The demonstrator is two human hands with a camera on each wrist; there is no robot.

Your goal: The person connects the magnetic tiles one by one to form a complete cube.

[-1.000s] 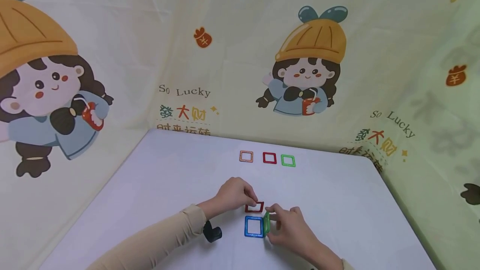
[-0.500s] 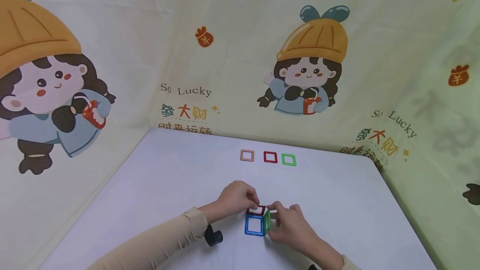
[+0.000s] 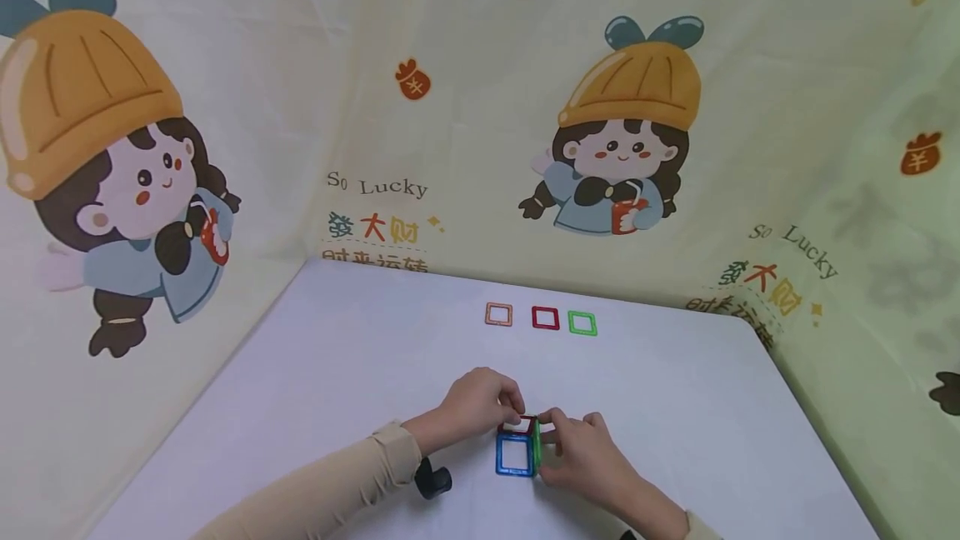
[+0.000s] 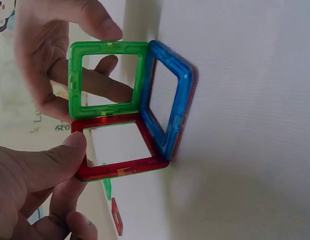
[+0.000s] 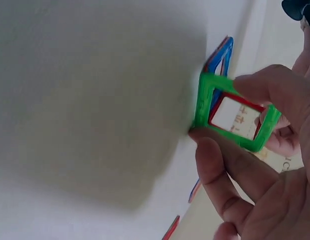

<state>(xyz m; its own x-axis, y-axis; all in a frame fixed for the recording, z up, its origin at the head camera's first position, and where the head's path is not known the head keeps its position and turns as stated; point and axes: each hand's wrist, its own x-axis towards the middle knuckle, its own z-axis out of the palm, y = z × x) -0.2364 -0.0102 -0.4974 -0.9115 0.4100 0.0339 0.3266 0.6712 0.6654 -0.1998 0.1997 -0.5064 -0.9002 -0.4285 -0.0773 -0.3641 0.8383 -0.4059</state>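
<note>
Left hand (image 3: 474, 401) pinched on upright red tile (image 4: 119, 147), green tile (image 4: 107, 75) gripped by right hand (image 3: 581, 448), both joined to blue tile (image 3: 514, 454) flat on white counter (image 3: 675, 407).

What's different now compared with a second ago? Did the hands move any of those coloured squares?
The left hand has tipped its red square up from flat until it stands against the green square, which the right hand has raised more upright. The blue square stays flat, and the three spare squares farther back are unmoved.
</note>
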